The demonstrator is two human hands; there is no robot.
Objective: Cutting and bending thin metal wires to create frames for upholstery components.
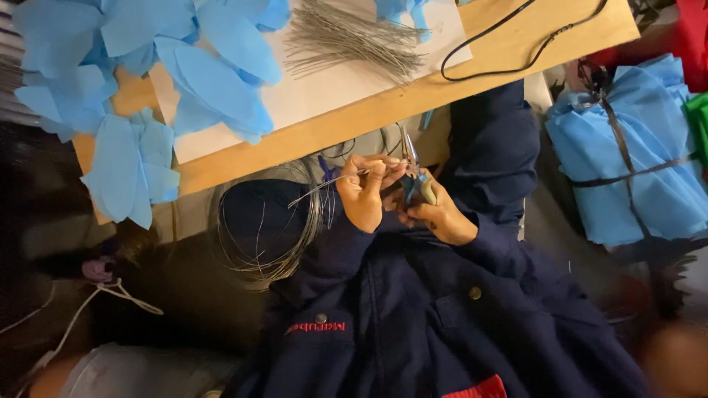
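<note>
Nearest me is the dark navy jacket (413,317), and just above it both hands meet, a little short of the near edge of the wooden board (383,118).

My left hand (365,195) has thumb and forefinger pressed together on a thin silver wire (324,184), whose loose end runs away from the hand, alongside the board's near edge. My right hand (439,217) is wrapped around the blue and yellow handles of the pliers (414,173). The slim nose points up towards the board and sits right at the left fingertips. I cannot tell whether the nose is closed on the wire, because the fingers cover that spot.

I judge this to be the working step on the wire itself, with the strand fed into the tool. To my eye, the next move calls for a steady left pinch and a firm right squeeze, with the wire seated squarely in the nose.

Beside the left hand, just below the board's near edge, hangs a loose coil of wire (254,236) over dark cloth.

Lying on the board:
- A white sheet (332,85).
- On the sheet, towards the far edge, a bundle of cut wire lengths (346,37).
- Across its left half, blue paper petals (214,66).
- At its right end, a looped black cord (516,59).

Off the board's right end lies a blue bundle tied with a dark band (634,147).
</note>
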